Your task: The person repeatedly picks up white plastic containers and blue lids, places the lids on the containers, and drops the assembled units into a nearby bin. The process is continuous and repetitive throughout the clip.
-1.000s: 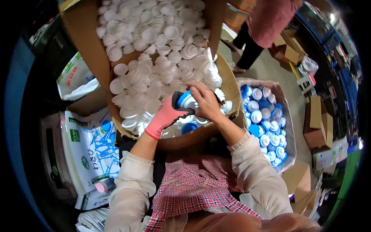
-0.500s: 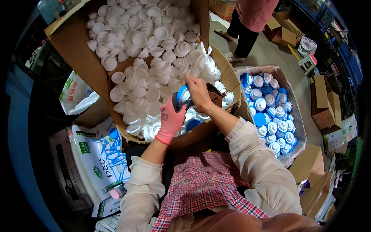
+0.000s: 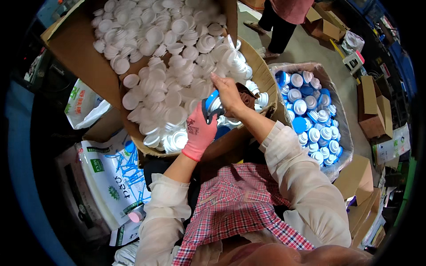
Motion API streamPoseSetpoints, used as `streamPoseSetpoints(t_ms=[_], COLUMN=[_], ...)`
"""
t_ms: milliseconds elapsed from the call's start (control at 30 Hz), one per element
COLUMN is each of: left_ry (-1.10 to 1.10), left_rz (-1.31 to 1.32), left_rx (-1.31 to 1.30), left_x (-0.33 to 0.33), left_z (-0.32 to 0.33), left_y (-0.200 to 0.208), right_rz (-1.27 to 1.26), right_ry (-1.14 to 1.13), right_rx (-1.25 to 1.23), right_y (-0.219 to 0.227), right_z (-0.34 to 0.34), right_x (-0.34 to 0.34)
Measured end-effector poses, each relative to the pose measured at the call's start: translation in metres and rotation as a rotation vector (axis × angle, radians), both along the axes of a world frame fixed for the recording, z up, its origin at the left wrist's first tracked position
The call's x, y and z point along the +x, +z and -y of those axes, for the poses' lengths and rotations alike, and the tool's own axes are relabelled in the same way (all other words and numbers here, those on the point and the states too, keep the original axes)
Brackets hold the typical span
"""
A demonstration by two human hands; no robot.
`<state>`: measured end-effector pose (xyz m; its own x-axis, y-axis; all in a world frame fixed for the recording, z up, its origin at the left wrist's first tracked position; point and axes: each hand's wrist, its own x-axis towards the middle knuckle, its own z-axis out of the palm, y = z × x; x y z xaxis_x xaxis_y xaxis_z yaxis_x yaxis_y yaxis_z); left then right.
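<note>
blue cap (image 3: 212,99) now higher in view

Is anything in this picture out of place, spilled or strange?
Two things look slightly odd. A dark brown crumpled item appears among the white caps by the right hand, unlike the pieces around it. Thin blue sticks lie scattered across the white sack at left, in no order. No clear damage shows.

Beyond the checked apron (image 3: 239,195), the gloved left hand (image 3: 202,129) is curled; the bare right hand (image 3: 228,94) bends close beside it, and both forearms (image 3: 256,123) slant inward from pale sleeves (image 3: 306,181).
</note>
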<state>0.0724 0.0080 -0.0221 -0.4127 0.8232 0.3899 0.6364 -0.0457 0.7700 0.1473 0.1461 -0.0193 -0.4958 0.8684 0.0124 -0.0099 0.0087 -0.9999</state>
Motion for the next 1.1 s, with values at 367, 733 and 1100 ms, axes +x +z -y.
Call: streamPoseSetpoints(t_ms=[367, 733, 1100], left_ry=[-0.384, -0.356, -0.265], left_rz=[1.145, 0.934, 0.804], left_rx=[0.116, -0.205, -0.402], left_x=[-0.029, -0.033, -0.027], left_z=[-0.005, -0.013, -0.027], left_y=[0.023, 0.024, -0.004], right_rz=[-0.038, -0.111, 0.329], right_ry=[0.316, -0.312, -1.454], right_rx=[-0.063, 0.099, -0.074], right_y=[0.052, 0.031, -0.089], right_z=[-0.006, -0.040, -0.101], right_x=[0.033, 0.184, 0.575])
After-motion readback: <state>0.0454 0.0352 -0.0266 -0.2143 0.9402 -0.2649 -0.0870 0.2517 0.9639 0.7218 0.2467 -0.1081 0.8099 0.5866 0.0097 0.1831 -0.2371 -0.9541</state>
